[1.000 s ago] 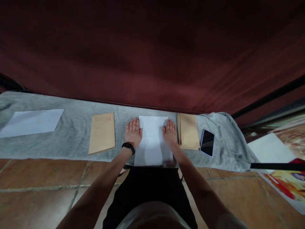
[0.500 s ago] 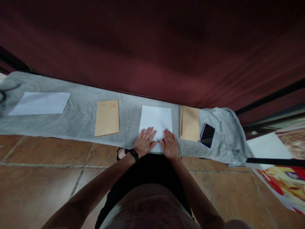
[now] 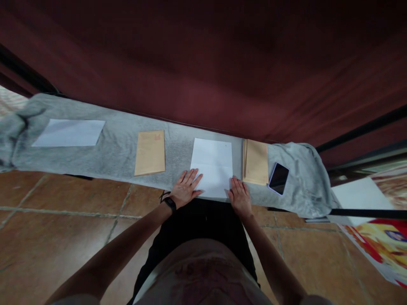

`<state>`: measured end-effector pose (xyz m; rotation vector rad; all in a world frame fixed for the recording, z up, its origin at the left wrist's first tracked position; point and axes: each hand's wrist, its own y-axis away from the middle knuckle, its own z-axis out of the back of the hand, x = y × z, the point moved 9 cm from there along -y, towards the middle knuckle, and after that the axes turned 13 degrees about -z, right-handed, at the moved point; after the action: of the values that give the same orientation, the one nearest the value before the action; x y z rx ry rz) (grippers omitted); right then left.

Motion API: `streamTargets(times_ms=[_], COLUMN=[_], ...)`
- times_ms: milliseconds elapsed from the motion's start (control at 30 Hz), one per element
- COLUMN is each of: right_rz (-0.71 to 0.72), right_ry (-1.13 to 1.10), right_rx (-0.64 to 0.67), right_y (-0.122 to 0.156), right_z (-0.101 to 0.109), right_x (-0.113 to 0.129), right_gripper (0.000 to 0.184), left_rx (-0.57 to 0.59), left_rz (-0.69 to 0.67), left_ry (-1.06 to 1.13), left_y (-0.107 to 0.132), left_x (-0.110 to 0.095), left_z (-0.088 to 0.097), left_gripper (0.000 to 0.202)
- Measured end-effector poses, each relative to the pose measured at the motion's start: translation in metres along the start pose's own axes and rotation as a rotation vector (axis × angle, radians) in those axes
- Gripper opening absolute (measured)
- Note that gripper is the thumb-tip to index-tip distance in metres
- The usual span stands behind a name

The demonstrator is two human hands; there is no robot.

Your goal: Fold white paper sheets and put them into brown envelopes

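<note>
A white sheet of paper (image 3: 212, 163) lies flat on the grey cloth right in front of me, with faint crease lines across it. My left hand (image 3: 184, 186) rests open at its lower left edge, fingers spread and the thumb on the paper. At the lower right edge lies my right hand (image 3: 239, 195), also open, its fingers stretched out over the cloth beside the sheet. A stack of brown envelopes (image 3: 257, 163) is just beyond my right fingertips. Left of the sheet, apart from my hand, lies another brown envelope (image 3: 150, 153).
A phone (image 3: 279, 178) lies right of the envelope stack. More white paper (image 3: 70, 133) is at the far left of the grey cloth (image 3: 117, 161), which covers a long narrow surface. A dark red curtain (image 3: 203, 84) hangs behind it, and tiled floor (image 3: 73, 237) shows in front.
Both hands have slid apart, outward from the middle of the sheet to its lower left and right edges. The view has shifted slightly.
</note>
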<state>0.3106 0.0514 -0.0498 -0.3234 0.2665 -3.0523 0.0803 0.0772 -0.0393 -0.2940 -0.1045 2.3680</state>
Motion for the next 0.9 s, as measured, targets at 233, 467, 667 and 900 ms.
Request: streamTargets(times_ms=[233,467,667,900], right_rz=[-0.102,-0.190,-0.084,-0.269], right_ry=[-0.140,-0.172,-0.120,-0.102], right_rx=[-0.034,-0.093,-0.011,-0.079], right_y=[-0.016,-0.066,-0.080,-0.092], right_z=[0.004,0.000,-0.021,-0.020], right_x=[-0.004,0.020,0.063,0.036], right_gripper=[0.048,0.049,0.048,0.049], left_rx=[-0.188,-0.221,-0.133,-0.310], left_rz=[0.298,0.591,0.345,0.494], left_ry=[0.212,0.237,0.080,0.154], left_y=[-0.001,-0.034,-0.065,-0.050], left_x=[0.039,0.079,0.024,0.050], left_z=[0.013,0.017,-0.006,0.000], left_gripper=[0.053,0.048,0.053,0.060])
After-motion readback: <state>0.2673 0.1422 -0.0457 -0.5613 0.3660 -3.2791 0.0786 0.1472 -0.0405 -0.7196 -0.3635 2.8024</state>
